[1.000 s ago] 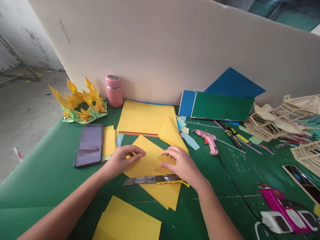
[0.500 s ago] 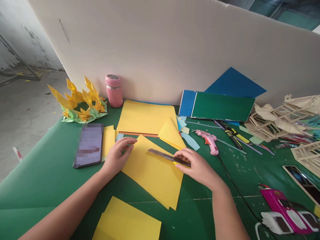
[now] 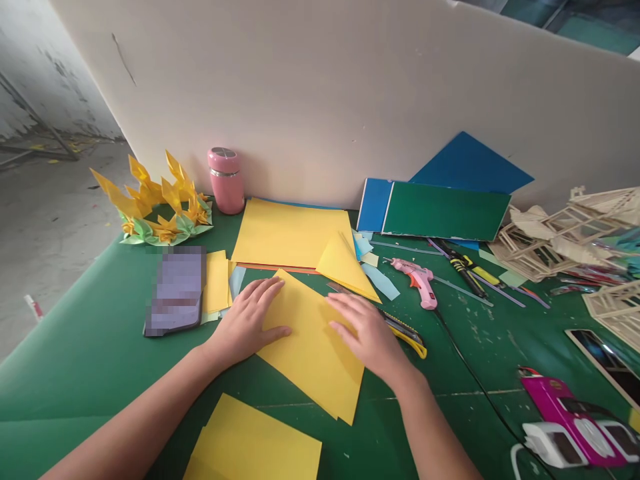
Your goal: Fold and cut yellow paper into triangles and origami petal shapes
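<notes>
A yellow paper sheet (image 3: pixel 313 353) lies at a slant on the green table (image 3: pixel 90 347). My left hand (image 3: pixel 250 320) rests flat on its left corner, fingers spread and open. My right hand (image 3: pixel 367 333) lies flat on the sheet's right edge, fingers stretched out, holding nothing. A metal ruler with a yellow grip (image 3: pixel 407 331) lies on the table just right of my right hand, partly hidden under it.
A phone (image 3: pixel 176 290) lies left of my left hand, with folded yellow paper flowers (image 3: pixel 155 207) and a pink flask (image 3: pixel 226 181) behind it. More yellow sheets (image 3: pixel 290 233) sit ahead; another (image 3: pixel 255 447) is near me. A pink glue gun (image 3: pixel 420 280), tools and wooden models stand at right.
My right hand carried the ruler off the sheet to the right, let go of it, and now lies flat on the paper. My left hand opened flat.
</notes>
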A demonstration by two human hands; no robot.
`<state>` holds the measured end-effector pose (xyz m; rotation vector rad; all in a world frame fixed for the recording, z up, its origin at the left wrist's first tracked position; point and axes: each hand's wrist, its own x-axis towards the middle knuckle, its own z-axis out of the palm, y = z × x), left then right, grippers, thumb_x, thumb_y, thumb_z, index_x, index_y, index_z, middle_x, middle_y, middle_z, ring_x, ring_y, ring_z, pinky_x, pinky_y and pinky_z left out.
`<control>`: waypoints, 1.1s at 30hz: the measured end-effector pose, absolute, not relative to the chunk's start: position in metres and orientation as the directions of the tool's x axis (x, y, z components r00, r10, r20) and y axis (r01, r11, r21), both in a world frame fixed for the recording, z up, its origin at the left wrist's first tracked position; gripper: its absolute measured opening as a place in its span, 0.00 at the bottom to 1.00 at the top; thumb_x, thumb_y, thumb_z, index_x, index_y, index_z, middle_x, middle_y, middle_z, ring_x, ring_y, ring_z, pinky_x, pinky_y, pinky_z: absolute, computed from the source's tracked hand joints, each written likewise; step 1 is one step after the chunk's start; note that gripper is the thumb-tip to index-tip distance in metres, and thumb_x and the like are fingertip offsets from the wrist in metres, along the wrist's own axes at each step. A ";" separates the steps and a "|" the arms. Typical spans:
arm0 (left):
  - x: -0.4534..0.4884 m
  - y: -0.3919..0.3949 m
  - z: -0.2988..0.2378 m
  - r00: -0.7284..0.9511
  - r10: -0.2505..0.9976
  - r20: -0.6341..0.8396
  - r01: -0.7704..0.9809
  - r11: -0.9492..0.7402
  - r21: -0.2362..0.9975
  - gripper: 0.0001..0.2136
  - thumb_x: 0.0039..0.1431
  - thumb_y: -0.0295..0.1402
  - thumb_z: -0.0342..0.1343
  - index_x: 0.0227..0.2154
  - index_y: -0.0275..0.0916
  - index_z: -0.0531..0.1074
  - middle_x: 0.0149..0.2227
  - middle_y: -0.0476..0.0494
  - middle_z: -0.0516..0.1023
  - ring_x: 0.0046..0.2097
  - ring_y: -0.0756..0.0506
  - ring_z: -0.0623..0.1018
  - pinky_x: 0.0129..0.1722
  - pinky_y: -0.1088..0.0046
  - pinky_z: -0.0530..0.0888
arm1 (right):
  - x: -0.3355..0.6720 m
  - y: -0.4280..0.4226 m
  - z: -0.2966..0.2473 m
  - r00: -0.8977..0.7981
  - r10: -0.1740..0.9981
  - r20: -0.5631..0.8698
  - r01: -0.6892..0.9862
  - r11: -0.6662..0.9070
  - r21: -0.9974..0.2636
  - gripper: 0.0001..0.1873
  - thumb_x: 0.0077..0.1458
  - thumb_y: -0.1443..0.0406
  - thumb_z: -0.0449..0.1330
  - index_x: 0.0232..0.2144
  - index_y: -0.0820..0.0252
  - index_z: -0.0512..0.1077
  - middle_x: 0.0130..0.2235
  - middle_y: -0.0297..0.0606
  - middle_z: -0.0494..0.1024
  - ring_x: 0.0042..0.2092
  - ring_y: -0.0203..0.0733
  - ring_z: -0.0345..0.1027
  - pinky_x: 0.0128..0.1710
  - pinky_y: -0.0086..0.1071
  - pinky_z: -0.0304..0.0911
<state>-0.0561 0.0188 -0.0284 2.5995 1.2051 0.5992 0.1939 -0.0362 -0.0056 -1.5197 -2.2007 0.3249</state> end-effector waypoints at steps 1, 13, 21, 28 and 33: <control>-0.056 0.019 -0.029 0.580 0.766 0.278 0.677 -0.643 0.357 0.33 0.56 0.48 0.55 0.60 0.39 0.56 0.59 0.34 0.66 0.60 0.33 0.64 0.58 0.52 0.64 | 0.184 -0.035 -0.008 -0.346 0.912 0.219 0.817 0.408 -0.408 0.22 0.62 0.63 0.50 0.58 0.55 0.63 0.59 0.43 0.67 0.60 0.51 0.59 0.57 0.50 0.58; -0.055 0.018 -0.025 0.611 0.745 0.267 0.613 -0.659 0.437 0.31 0.58 0.45 0.56 0.61 0.43 0.54 0.58 0.36 0.67 0.59 0.35 0.66 0.58 0.54 0.64 | 0.150 -0.021 -0.022 -0.447 0.887 0.120 0.811 0.458 -0.365 0.29 0.65 0.59 0.47 0.65 0.60 0.49 0.65 0.43 0.54 0.66 0.49 0.43 0.63 0.52 0.47; -0.056 0.017 -0.026 0.577 0.777 0.252 0.625 -0.619 0.476 0.33 0.56 0.41 0.58 0.62 0.46 0.51 0.61 0.37 0.62 0.60 0.35 0.65 0.58 0.54 0.65 | 0.150 -0.024 -0.025 -0.459 0.867 0.193 0.780 0.497 -0.380 0.26 0.64 0.65 0.48 0.64 0.54 0.52 0.62 0.40 0.62 0.65 0.49 0.48 0.62 0.57 0.47; -0.056 0.014 -0.025 0.538 0.800 0.267 0.605 -0.586 0.539 0.37 0.54 0.35 0.60 0.63 0.49 0.46 0.61 0.37 0.60 0.58 0.36 0.68 0.56 0.56 0.68 | 0.152 -0.029 -0.022 -0.437 0.867 0.240 0.737 0.498 -0.457 0.25 0.62 0.73 0.45 0.59 0.52 0.63 0.57 0.32 0.71 0.63 0.50 0.53 0.60 0.54 0.54; -0.055 0.014 -0.025 0.508 0.803 0.312 0.548 -0.581 0.601 0.39 0.53 0.29 0.60 0.63 0.52 0.45 0.57 0.39 0.62 0.46 0.42 0.75 0.48 0.60 0.75 | 0.154 -0.029 -0.021 -0.415 0.861 0.294 0.694 0.508 -0.510 0.24 0.61 0.74 0.45 0.53 0.52 0.70 0.52 0.32 0.75 0.58 0.46 0.63 0.56 0.46 0.63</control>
